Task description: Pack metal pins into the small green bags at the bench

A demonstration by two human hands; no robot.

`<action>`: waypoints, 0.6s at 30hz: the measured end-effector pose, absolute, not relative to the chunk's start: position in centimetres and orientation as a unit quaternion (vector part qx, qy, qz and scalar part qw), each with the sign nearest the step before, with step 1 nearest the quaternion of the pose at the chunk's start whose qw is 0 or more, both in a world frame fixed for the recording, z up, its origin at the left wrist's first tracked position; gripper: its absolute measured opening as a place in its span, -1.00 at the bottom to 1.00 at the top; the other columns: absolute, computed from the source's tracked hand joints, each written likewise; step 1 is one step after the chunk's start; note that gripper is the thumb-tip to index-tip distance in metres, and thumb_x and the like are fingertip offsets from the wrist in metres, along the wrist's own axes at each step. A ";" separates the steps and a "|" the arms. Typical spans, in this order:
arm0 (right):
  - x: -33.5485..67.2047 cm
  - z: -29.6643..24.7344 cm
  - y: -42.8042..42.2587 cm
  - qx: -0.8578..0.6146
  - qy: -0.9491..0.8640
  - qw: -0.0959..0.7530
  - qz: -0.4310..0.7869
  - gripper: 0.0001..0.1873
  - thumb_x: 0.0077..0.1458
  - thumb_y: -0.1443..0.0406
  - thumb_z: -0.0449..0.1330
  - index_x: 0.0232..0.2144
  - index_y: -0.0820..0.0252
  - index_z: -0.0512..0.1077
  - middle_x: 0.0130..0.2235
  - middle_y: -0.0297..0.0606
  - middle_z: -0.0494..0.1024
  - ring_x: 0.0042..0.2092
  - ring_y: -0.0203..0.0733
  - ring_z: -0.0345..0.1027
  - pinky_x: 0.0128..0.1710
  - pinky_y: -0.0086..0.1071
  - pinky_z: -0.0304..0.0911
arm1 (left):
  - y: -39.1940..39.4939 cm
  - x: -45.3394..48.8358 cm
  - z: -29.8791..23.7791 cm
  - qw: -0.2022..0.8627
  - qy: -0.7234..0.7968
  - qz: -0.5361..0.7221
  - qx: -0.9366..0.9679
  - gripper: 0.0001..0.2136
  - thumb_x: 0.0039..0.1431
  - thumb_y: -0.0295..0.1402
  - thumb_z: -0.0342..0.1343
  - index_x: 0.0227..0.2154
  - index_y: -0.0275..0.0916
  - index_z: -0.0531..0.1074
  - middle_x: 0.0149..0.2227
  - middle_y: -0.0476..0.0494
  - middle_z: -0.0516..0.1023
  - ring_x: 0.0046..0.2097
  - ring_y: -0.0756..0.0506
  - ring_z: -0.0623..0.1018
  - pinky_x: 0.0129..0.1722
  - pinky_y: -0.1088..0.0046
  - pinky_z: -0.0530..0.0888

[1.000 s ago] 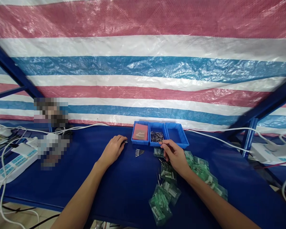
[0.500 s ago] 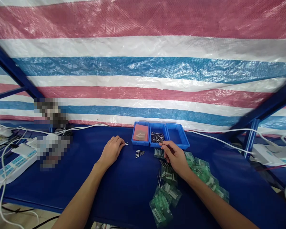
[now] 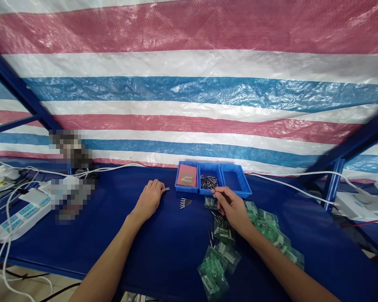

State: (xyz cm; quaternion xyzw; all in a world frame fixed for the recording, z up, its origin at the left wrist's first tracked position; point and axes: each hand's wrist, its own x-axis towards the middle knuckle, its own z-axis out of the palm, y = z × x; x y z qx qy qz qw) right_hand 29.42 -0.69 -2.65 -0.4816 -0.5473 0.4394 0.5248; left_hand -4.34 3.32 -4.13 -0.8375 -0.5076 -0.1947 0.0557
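Note:
My left hand (image 3: 150, 197) rests on the table with curled fingers, pinching thin silver rods (image 3: 167, 188) whose ends stick out to the right. My right hand (image 3: 232, 207) is closed in a pinch at the front edge of the middle blue bin (image 3: 204, 192); what lies between its fingertips is too small to make out. Dark and silver rods (image 3: 208, 182) fill that bin's floor. Between the hands, several rods (image 3: 185, 203) lie fanned on the table. Loose thin rods (image 3: 210, 235) and a clear bag of parts (image 3: 210, 203) lie below my right hand.
A left blue bin (image 3: 177, 188) holds a pink packet (image 3: 187, 172); a right blue bin (image 3: 247, 193) adjoins the middle one. Green-tinted bags (image 3: 212, 268) and more bags (image 3: 274, 233) lie around my right forearm. A power strip (image 3: 22, 220) and white cables (image 3: 126, 167) lie leftward.
The view has shifted slightly. Both hands keep nearly the same places and stay closed; the rods at my left fingertips sit at a slightly different angle.

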 end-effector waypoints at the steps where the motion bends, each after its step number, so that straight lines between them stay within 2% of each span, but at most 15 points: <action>1: 29.4 -2.7 -0.7 -0.482 -0.548 0.525 0.439 -0.47 0.23 -0.17 0.30 -0.12 0.14 0.55 -0.13 -0.07 0.63 -0.50 -0.27 0.31 -0.67 -0.41 0.24 | 3.3 -4.4 -4.1 0.056 -0.510 -0.201 -0.835 -0.77 0.60 -0.36 -0.15 -0.14 -0.24 0.40 -0.12 -0.22 0.50 -0.13 -0.22 0.44 -0.06 0.19 0.43; 7: 29.5 -2.8 -0.7 -0.481 -0.552 0.521 0.438 -0.51 0.25 -0.14 0.30 -0.12 0.14 0.54 -0.11 -0.08 0.64 -0.49 -0.27 0.32 -0.65 -0.40 0.24 | 3.5 -4.5 -3.7 0.051 -0.506 -0.233 -0.829 -0.78 0.59 -0.37 -0.13 -0.11 -0.25 0.42 -0.13 -0.21 0.54 -0.13 -0.21 0.46 -0.05 0.20 0.45; 13: 29.6 -2.9 -0.8 -0.482 -0.557 0.515 0.438 -0.54 0.28 -0.12 0.29 -0.11 0.14 0.54 -0.13 -0.09 0.64 -0.48 -0.27 0.32 -0.64 -0.40 0.24 | 3.5 -4.6 -3.7 0.085 -0.513 -0.213 -0.827 -0.72 0.59 -0.38 -0.13 0.13 -0.25 0.44 -0.06 -0.25 0.53 -0.07 -0.22 0.48 0.00 0.19 0.49; 18: 29.6 -2.8 -0.8 -0.485 -0.558 0.510 0.441 -0.53 0.27 -0.12 0.28 -0.11 0.14 0.53 -0.11 -0.07 0.65 -0.48 -0.26 0.33 -0.63 -0.39 0.24 | 3.3 -4.3 -3.6 0.088 -0.522 -0.194 -0.826 -0.71 0.59 -0.37 -0.13 0.08 -0.20 0.50 -0.07 -0.23 0.52 -0.09 -0.20 0.49 -0.01 0.21 0.49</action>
